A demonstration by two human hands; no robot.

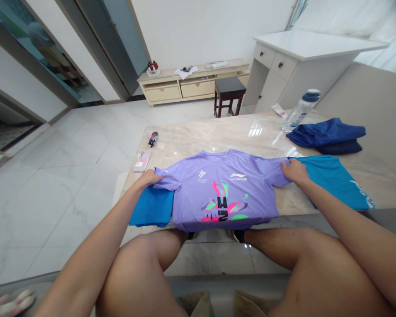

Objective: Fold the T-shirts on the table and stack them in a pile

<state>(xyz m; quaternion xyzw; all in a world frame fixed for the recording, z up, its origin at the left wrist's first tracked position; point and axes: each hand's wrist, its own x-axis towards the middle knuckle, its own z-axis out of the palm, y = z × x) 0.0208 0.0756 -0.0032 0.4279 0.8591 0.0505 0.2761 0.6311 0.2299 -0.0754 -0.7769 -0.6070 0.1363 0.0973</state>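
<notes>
The left hand (148,178) is resting on one sleeve of a lilac T-shirt (218,198) lying on a marble table (251,132); the right hand (294,171) is resting well apart on the other, either grip unclear. The soft, light knit is looking easiest to take there.

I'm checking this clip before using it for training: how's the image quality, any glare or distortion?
In the head view, bright glare sits on the marble table, the wide lens tilts the door frame, the top right corner looks washed out, and the purple T-shirt stays sharp.
</notes>
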